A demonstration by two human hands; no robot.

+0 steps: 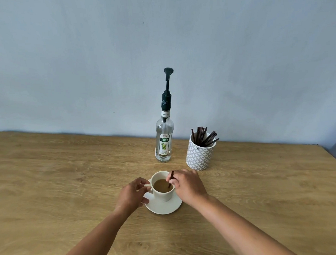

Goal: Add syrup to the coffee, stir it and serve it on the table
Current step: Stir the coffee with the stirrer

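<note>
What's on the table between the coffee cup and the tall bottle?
Nothing: in the head view, only bare wooden table lies between the cup and the bottle. The patterned pot of sticks stands off to the right.

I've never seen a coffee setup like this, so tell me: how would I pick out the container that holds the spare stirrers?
Start at the wooden table and look toward its far edge by the pale blue wall. Right of the tall clear glass syrup bottle with a dark pump stands a white cylindrical pot with a grey lattice pattern. Unlike anything else there, a bunch of thin dark brown sticks fans out of it.
</note>
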